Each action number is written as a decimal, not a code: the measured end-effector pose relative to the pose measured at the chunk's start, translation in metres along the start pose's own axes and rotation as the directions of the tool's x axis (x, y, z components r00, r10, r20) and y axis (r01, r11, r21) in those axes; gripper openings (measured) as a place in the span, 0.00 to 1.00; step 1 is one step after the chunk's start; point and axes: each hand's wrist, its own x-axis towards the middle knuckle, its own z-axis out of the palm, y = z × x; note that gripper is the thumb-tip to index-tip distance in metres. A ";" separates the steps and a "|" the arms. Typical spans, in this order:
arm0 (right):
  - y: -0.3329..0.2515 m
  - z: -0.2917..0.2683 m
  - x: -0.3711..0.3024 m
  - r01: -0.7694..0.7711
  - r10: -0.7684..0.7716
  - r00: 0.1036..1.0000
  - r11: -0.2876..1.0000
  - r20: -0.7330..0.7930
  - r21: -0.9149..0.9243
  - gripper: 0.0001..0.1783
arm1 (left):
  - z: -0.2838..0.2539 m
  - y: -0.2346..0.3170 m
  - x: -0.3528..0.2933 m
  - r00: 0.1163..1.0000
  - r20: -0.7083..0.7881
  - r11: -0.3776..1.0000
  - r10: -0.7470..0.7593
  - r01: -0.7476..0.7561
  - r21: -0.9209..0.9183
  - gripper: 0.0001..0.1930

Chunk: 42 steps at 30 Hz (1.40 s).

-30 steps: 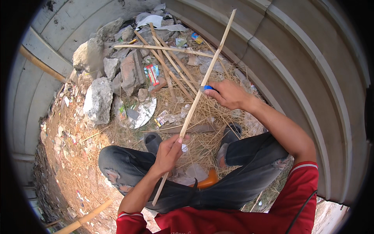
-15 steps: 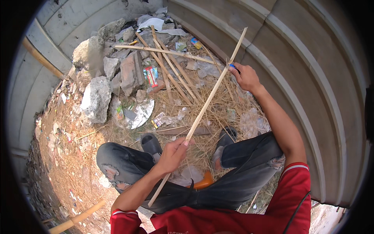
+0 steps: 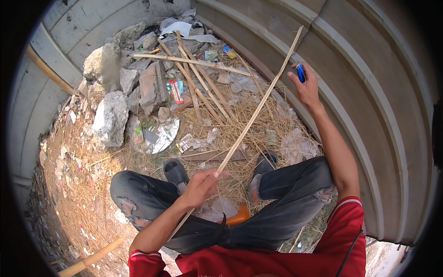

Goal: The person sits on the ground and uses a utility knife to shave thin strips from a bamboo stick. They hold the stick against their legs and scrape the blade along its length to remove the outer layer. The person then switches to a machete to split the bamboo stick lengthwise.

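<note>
A long, pale bamboo strip [image 3: 249,121] slants from my lap up toward the metal wall, slightly bent near its far end. My left hand [image 3: 200,188] is closed round its lower part, above my left thigh. To the right of the strip's far part, my right hand [image 3: 308,90] is raised and apart from it. Its fingers curl round a small blue-handled tool [image 3: 301,73]; a blade cannot be made out. Several bamboo sticks [image 3: 207,83] lie crossed on the ground ahead.
Broken concrete chunks [image 3: 110,117] are piled at the left. A corrugated metal wall [image 3: 369,115] curves round the right side. Straw and litter cover the ground. An orange object [image 3: 240,215] lies between my legs, and a bamboo pole [image 3: 92,256] is at the lower left.
My right hand with the blue-handled tool has moved off the strip, up and to the right. The strip's far end has shifted slightly right. My left hand keeps its hold.
</note>
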 end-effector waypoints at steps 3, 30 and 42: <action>-0.014 0.002 -0.002 -0.039 0.040 0.998 0.999 0.051 -0.024 0.19 | 0.001 0.003 0.001 1.000 0.000 1.000 0.002 -0.002 0.025 0.24; -0.089 0.032 -0.017 -0.039 0.041 0.783 0.999 0.621 -0.017 0.30 | 0.005 0.016 0.008 0.977 -0.165 0.982 0.137 -0.112 0.154 0.20; -0.179 0.082 -0.107 0.031 -0.062 0.402 0.998 0.914 0.054 0.25 | -0.002 0.021 0.006 0.939 -0.294 0.982 0.177 -0.146 0.123 0.18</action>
